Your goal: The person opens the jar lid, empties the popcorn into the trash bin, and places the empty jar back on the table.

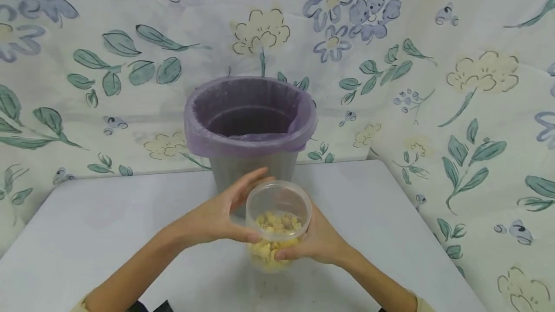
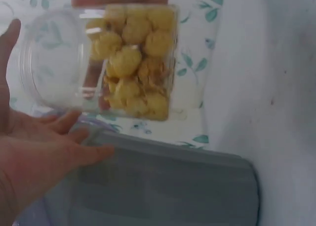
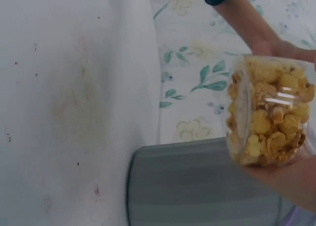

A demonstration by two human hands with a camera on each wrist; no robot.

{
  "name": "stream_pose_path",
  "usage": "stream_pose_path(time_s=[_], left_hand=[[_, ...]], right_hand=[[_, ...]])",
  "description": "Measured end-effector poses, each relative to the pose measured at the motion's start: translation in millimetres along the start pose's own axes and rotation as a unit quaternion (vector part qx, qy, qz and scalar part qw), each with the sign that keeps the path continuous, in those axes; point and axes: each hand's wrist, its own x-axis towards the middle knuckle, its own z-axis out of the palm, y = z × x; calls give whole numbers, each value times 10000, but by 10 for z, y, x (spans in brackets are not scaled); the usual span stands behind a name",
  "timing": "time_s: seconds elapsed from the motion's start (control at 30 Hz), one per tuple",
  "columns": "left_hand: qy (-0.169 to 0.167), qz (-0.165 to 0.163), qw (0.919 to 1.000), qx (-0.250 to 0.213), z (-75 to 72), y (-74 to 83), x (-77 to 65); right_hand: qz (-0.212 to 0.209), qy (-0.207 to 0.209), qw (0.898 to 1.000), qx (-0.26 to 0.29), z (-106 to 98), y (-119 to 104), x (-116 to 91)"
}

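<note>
A clear round jar (image 1: 277, 196) holds yellow popcorn (image 1: 277, 225) in its lower part, and its mouth faces up. My right hand (image 1: 323, 240) grips the jar from the right, thumb across the front. On the other side, my left hand (image 1: 217, 218) has its fingers spread, with the thumb by the jar's wall. In the left wrist view the left hand (image 2: 44, 152) stays loosely around the rim end, fingers extended and not closed on the jar (image 2: 54, 63). The right wrist view shows the jar (image 3: 269, 112) held above the table.
Behind the jar stands a grey bin (image 1: 256, 165) with a purple liner (image 1: 247, 146) folded over its rim. The white table (image 1: 130, 215) has small specks and a faint stain. Flowered cloth (image 1: 390, 110) hangs at the back and right.
</note>
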Motion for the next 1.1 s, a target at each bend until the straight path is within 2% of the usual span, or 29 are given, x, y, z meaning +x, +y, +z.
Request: stream_pose_path(time_s=[0.13, 0.2, 0.27, 0.33, 0.43, 0.63, 0.7, 0.8, 0.87, 0.97, 1.03, 1.1], left_hand=[[-902, -144, 9949, -438, -125, -23, 56], [-1119, -110, 9918, -613, -133, -40, 98], [-1159, -24, 9904, -756, -125, -50, 132], [-1043, 37, 9909, -847, -101, -64, 153], [-686, 141, 9938, -863, -42, -83, 158], [533, 229, 9976, -376, 163, -68, 124], [1039, 191, 9943, -148, 252, -56, 117], [1768, 42, 9841, 136, 385, -46, 115], [2062, -91, 9782, 239, 444, -37, 111], [1999, -163, 9795, 168, 432, -27, 88], [1672, -96, 9859, 9, 346, -27, 63], [1153, 20, 9931, -205, 219, -31, 45]], right_hand=[[-119, -395, 9991, 63, -24, -33, 2], [-186, -541, 9984, 21, -41, -43, 8], [-234, -601, 9979, -52, -55, -52, 19], [-223, -571, 9981, -97, -65, -64, 26], [-186, -414, 9988, -193, -73, -81, 33], [-83, 64, 9990, -437, -76, -79, 55], [-69, 224, 9981, -575, -79, -71, 67], [-26, 433, 9958, -803, -81, -59, 76], [1, 499, 9950, -869, -84, -42, 83], [49, 487, 9949, -881, -83, -38, 82], [43, 416, 9963, -749, -83, -41, 82], [5, 293, 9981, -550, -83, -55, 78]])
